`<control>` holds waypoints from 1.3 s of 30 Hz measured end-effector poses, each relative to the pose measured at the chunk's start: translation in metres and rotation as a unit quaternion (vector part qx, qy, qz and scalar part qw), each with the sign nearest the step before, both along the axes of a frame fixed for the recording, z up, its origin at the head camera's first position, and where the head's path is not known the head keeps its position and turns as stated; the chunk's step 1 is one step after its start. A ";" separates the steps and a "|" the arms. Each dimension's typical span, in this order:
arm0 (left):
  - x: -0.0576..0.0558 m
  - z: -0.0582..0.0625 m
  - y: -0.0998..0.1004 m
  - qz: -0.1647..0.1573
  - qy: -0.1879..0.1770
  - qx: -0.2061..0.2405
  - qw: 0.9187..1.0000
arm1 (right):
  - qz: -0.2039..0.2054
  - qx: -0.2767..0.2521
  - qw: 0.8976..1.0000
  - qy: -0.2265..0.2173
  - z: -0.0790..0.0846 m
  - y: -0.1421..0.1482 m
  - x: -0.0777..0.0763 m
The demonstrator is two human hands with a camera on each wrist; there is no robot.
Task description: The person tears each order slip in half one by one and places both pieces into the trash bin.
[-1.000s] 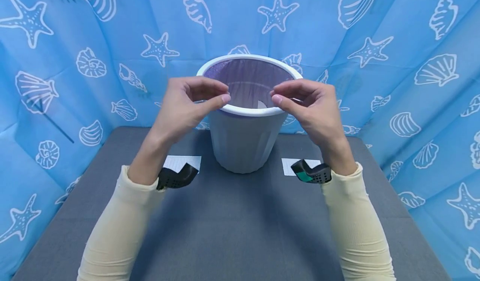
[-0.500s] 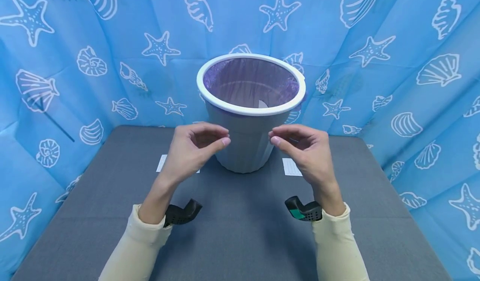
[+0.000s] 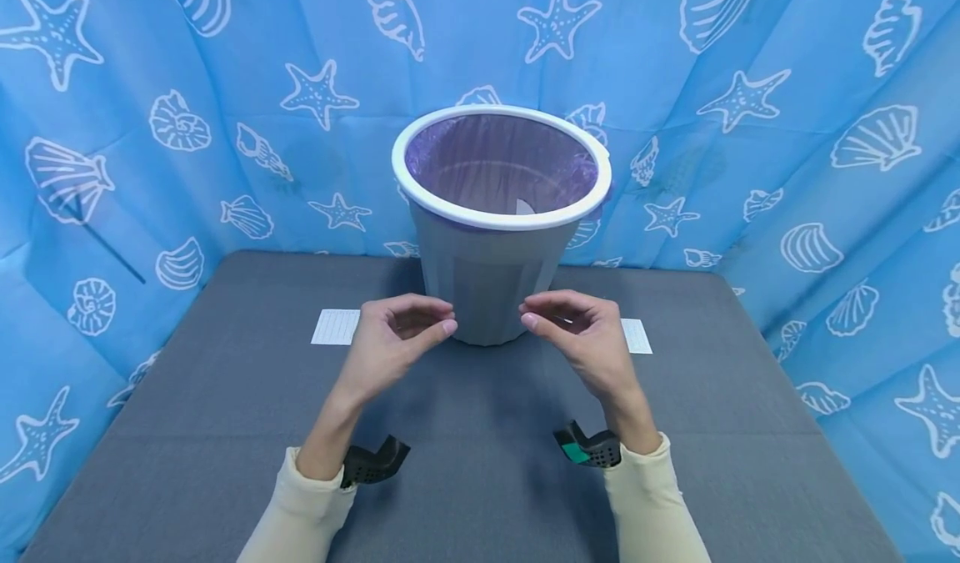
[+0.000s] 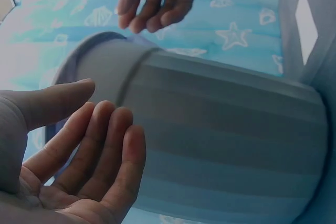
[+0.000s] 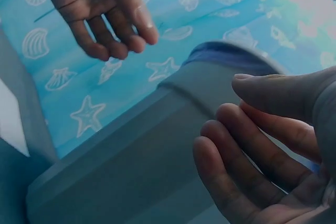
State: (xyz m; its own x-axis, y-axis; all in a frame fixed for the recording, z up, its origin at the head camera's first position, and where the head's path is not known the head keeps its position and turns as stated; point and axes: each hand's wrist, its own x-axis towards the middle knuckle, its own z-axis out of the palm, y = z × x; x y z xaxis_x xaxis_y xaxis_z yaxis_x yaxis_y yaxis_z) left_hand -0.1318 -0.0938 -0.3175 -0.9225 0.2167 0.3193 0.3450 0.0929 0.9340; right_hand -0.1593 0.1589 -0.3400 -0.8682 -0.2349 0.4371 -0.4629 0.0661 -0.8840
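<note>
A grey trash can (image 3: 487,271) with a white rim stands upright on the table, lined with a purple bag (image 3: 480,163) whose edge shows under the rim. Inside it a small white piece (image 3: 524,207) is visible. My left hand (image 3: 386,342) hovers in front of the can's lower left side, fingers loosely curved and holding nothing. Opposite it, my right hand (image 3: 581,338) hovers at the lower right, likewise loosely curved with nothing in it. The left wrist view shows a gap between thumb and fingers of the left hand (image 4: 79,156); so does the right wrist view for the right hand (image 5: 262,145).
A white paper label (image 3: 335,327) lies on the grey table (image 3: 480,480) left of the can, and another paper label (image 3: 636,335) lies to the right, partly behind the right hand. A blue curtain (image 3: 315,21) with shells and starfish hangs close behind the can.
Both hands have come away from the can's rim, moving down and back toward the body, and have drawn slightly closer together. The can has stayed in place.
</note>
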 end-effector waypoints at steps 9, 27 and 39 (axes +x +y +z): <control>-0.003 -0.009 0.004 0.000 0.002 -0.004 1.000 | 0.003 0.001 1.000 -0.021 -0.012 0.000 -0.006; -0.019 -0.029 -0.012 0.032 0.014 0.003 0.999 | 0.034 0.012 0.998 -0.049 -0.023 0.002 -0.012; -0.065 -0.103 -0.087 0.151 0.052 -0.097 0.982 | 0.060 0.038 0.993 -0.099 -0.032 -0.017 -0.011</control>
